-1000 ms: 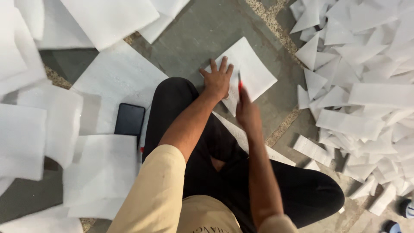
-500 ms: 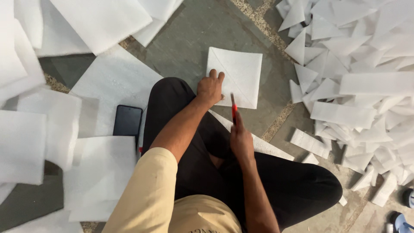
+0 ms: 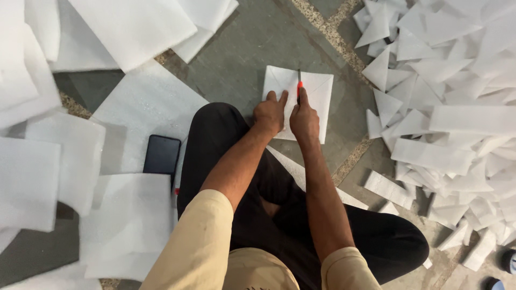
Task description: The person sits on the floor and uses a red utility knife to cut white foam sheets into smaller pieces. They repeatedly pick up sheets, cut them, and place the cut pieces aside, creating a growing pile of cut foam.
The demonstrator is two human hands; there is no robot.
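Observation:
A white square foam sheet [image 3: 318, 91] lies flat on the grey floor in front of my knee. My left hand [image 3: 270, 114] presses down on its near left part, fingers curled. My right hand [image 3: 304, 119] grips a red-handled cutter [image 3: 299, 87] whose blade points away from me along the middle of the sheet. Both hands sit side by side, almost touching. My legs in black trousers are folded under my arms.
A black phone [image 3: 161, 154] lies on foam sheets at my left. Large white foam sheets [image 3: 134, 113] cover the floor on the left and at the top. A heap of cut foam strips and triangles [image 3: 446, 102] fills the right side.
The square sheet has been straightened in front of me. My right hand moved forward with the cutter onto the sheet's middle, next to my left hand.

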